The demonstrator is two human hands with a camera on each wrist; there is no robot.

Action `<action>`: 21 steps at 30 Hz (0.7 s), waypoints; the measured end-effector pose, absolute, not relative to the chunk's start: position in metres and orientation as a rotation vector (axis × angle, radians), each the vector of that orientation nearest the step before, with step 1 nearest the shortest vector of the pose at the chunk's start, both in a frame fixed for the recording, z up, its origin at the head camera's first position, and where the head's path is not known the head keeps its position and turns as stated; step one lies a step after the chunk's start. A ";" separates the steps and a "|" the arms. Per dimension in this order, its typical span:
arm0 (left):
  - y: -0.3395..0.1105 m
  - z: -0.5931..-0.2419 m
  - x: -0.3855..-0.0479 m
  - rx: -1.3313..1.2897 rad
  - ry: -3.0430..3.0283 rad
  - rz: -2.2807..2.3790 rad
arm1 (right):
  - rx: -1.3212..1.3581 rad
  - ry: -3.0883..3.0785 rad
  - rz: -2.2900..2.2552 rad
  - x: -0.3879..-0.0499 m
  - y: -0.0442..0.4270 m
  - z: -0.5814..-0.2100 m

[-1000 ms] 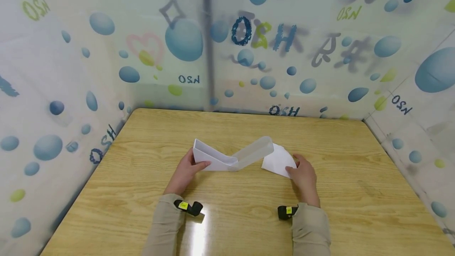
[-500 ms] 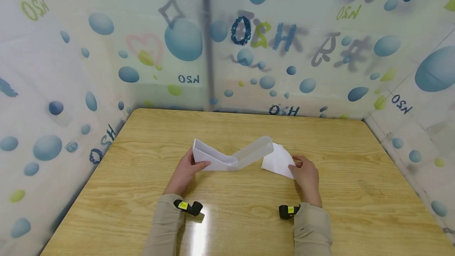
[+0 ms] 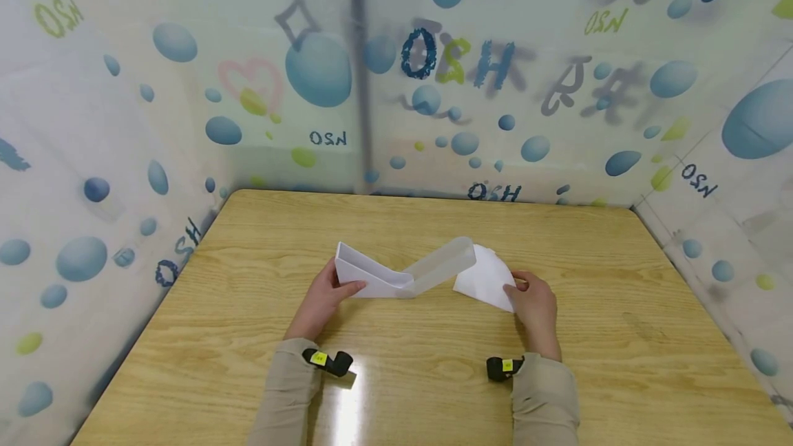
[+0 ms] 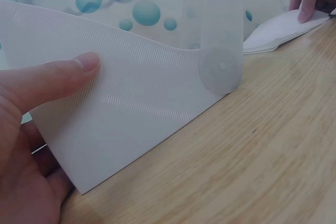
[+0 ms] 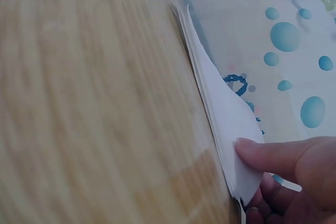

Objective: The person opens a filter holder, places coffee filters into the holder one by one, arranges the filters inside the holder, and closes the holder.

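Note:
My left hand (image 3: 322,298) grips the left end of a white ribbed case (image 3: 372,279), thumb on its near face and fingers behind. The case stands on the table, its translucent hinged lid (image 3: 442,266) swung out to the right. In the left wrist view the round hinge (image 4: 221,69) shows at the case's low end. To the right, my right hand (image 3: 534,305) pinches the corner of a stack of fan-shaped white coffee filter papers (image 3: 485,279). In the right wrist view the thumb presses on the top paper (image 5: 223,108); the other fingers are partly hidden beneath. The lid's tip overlaps the papers in the head view.
A wood-grain table (image 3: 421,370) lies under both hands. Printed curtains (image 3: 396,102) with blue and green dots stand along its back and sides. Each sleeved wrist wears a small black camera, one on the left (image 3: 331,361) and one on the right (image 3: 503,367).
My right hand has slid slightly to the right along the papers' edge. The top of the paper stack has lifted a little. The left hand and the case have stayed in place.

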State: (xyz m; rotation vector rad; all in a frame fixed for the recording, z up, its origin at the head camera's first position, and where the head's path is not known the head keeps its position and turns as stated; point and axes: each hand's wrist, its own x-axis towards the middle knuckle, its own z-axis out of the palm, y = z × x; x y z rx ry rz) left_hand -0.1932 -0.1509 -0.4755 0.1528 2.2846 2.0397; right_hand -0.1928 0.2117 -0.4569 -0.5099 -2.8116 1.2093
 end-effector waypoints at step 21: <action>-0.151 -0.476 -0.193 0.155 2.282 2.036 | -0.558 -2.767 1.203 -0.193 0.214 -0.459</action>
